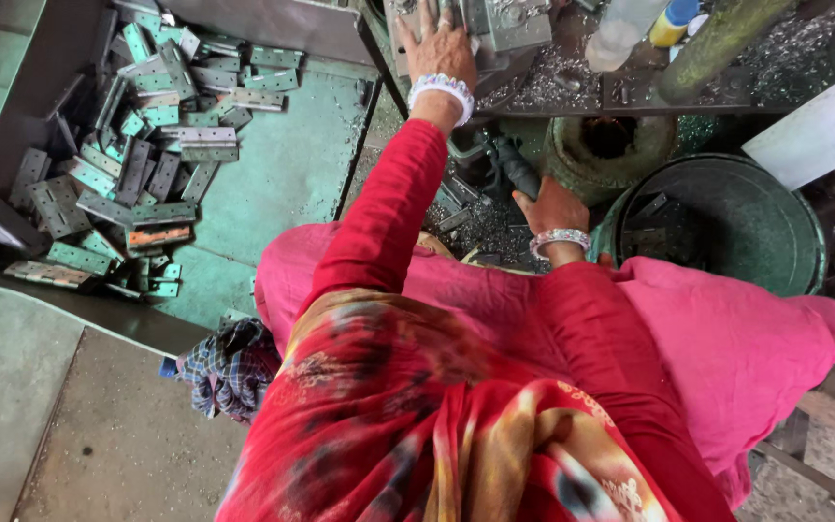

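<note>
1. I see the left hand (440,50) stretched up onto the machine bed (533,87), its fingers (426,17) spread flat and pressing on a grey metal plate (517,21); it grips nothing that I can make out.
2. The right hand (551,205) sits lower, fingers curled round a dark handle (514,166) just below the bed.
3. Both wrists carry white bead bracelets (442,89), and the sleeves are red.
4. Metal shavings (485,227) lie around the handle and across the bed.
5. A heap of hinges (137,145), grey and green, fills a tray (282,184) well to the left of both hands.
6. A green bucket (727,222) stands just right of the right hand, with a few dark pieces inside.
7. A bottle (620,34) stands on the bed, right of the plate.
8. A checked cloth (229,367) lies below the tray.
</note>
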